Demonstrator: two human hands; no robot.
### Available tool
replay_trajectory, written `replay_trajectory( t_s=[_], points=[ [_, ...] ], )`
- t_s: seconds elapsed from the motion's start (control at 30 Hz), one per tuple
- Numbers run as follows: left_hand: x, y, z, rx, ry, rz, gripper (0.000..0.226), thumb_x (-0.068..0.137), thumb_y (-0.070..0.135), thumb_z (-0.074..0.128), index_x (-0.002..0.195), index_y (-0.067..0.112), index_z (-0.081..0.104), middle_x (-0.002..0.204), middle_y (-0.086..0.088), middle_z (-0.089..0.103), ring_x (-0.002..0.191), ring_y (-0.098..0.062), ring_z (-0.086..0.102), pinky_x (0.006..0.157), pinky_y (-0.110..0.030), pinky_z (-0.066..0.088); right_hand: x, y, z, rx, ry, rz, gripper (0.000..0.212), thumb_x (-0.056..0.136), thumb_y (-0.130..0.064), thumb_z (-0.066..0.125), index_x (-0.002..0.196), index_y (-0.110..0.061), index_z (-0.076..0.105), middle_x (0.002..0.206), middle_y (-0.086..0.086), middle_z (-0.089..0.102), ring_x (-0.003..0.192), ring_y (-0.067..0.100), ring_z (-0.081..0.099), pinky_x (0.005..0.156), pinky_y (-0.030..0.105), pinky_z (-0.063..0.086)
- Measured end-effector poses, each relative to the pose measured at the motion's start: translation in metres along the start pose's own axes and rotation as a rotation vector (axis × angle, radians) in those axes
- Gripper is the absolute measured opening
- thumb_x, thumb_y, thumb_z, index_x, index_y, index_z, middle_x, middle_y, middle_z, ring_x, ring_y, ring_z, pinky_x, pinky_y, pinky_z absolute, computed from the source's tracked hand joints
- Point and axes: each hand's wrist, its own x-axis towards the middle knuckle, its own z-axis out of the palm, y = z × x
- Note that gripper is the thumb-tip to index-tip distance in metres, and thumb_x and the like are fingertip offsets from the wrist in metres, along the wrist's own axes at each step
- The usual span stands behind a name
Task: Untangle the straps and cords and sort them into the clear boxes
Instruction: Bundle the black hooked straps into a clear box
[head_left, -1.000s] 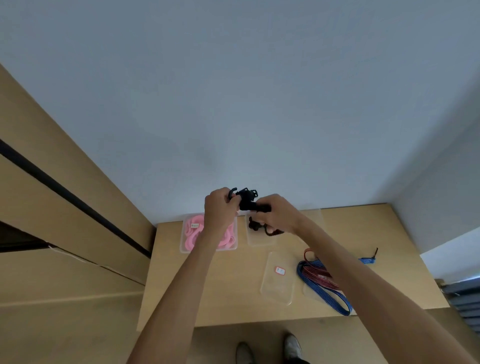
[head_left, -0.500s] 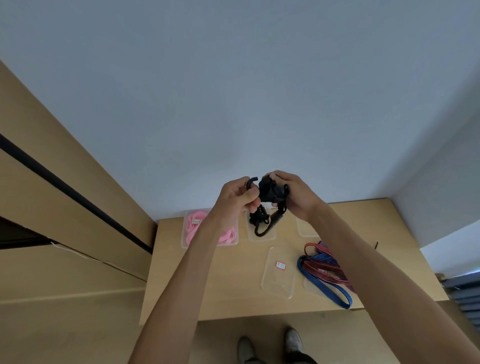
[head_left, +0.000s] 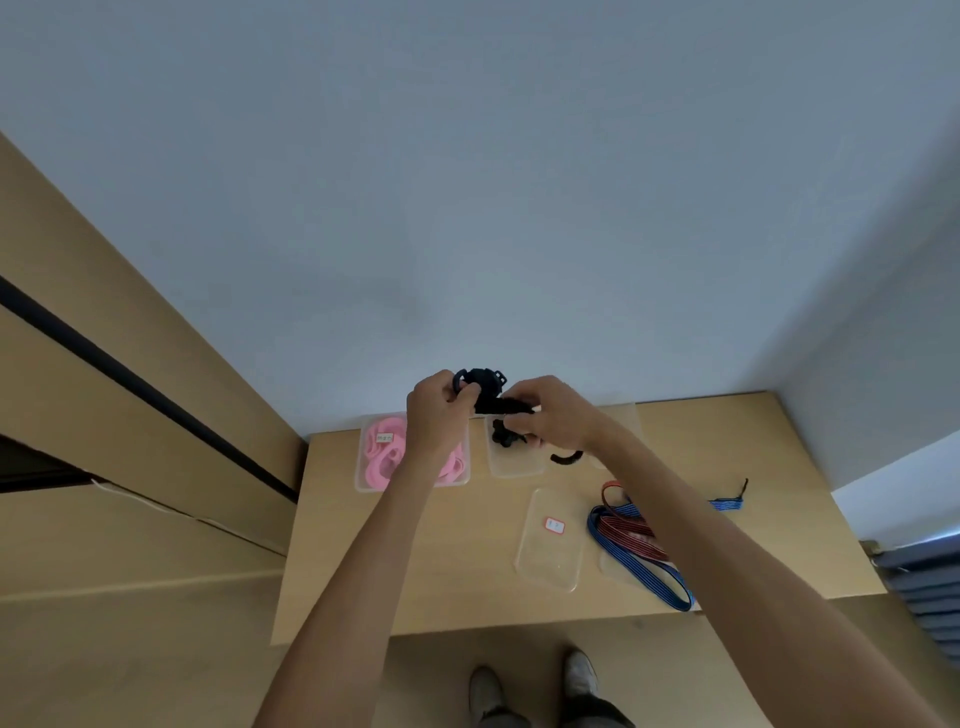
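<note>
Nearest us, ribbed blue and red straps (head_left: 631, 540) loop on the wooden tabletop (head_left: 779, 467). Beyond, our left hand (head_left: 439, 410) and right hand (head_left: 550, 413) each clamp the bunched black strap (head_left: 491, 397), held above its clear box (head_left: 514, 465).

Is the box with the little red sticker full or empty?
Empty, it seems. The clear box with the red sticker shows only bare tabletop through it; the blue and red straps lie beside it on the table.

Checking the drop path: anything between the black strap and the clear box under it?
Nothing visible. Both hands hold the black strap above the open box, which already holds some black strap.
</note>
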Motion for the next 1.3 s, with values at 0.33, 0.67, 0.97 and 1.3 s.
replay_trajectory(
  t_s=[0.33, 0.67, 0.97, 1.3],
  points=[
    [0.001, 0.032, -0.011, -0.090, -0.400, 0.099, 0.025, 0.089, 0.000, 0.060, 0.067, 0.002, 0.050, 0.054, -0.008, 0.052, 0.051, -0.019, 0.044, 0.053, -0.028, 0.037, 0.012, -0.009, -0.044, -0.117, 0.379, -0.261, 0.016, 0.089, -0.011, 0.070, 0.103, -0.013, 0.079, 0.092, -0.003, 0.068, 0.085, 0.014, 0.063, 0.082, 0.030, 0.050],
    [-0.013, 0.028, -0.003, -0.531, -0.521, 0.037, 0.013, 0.091, 0.013, 0.061, 0.078, 0.008, 0.061, 0.057, -0.003, 0.053, 0.053, -0.016, 0.044, 0.052, -0.022, 0.038, 0.006, 0.003, -0.048, 0.246, 0.167, -0.136, 0.025, 0.098, -0.025, 0.060, 0.084, -0.007, 0.068, 0.075, 0.002, 0.066, 0.071, 0.014, 0.058, 0.072, 0.031, 0.046],
    [-0.010, 0.034, 0.001, -0.824, -0.379, -0.119, 0.007, 0.093, 0.009, 0.061, 0.088, 0.006, 0.064, 0.055, -0.001, 0.052, 0.053, -0.010, 0.048, 0.050, -0.019, 0.040, 0.005, 0.022, -0.033, 0.904, 0.061, -0.069, 0.029, 0.093, -0.015, 0.059, 0.119, -0.019, 0.069, 0.106, 0.007, 0.072, 0.093, 0.021, 0.070, 0.075, 0.026, 0.056],
    [-0.005, 0.028, 0.003, -0.824, -0.199, -0.226, 0.021, 0.102, 0.007, 0.051, 0.082, 0.008, 0.055, 0.058, 0.000, 0.049, 0.053, -0.011, 0.040, 0.052, -0.021, 0.034, 0.009, 0.013, 0.019, 0.737, 0.207, 0.027, 0.015, 0.085, -0.006, 0.063, 0.098, -0.012, 0.068, 0.080, 0.007, 0.053, 0.067, 0.020, 0.045, 0.053, 0.027, 0.033]
  ],
)
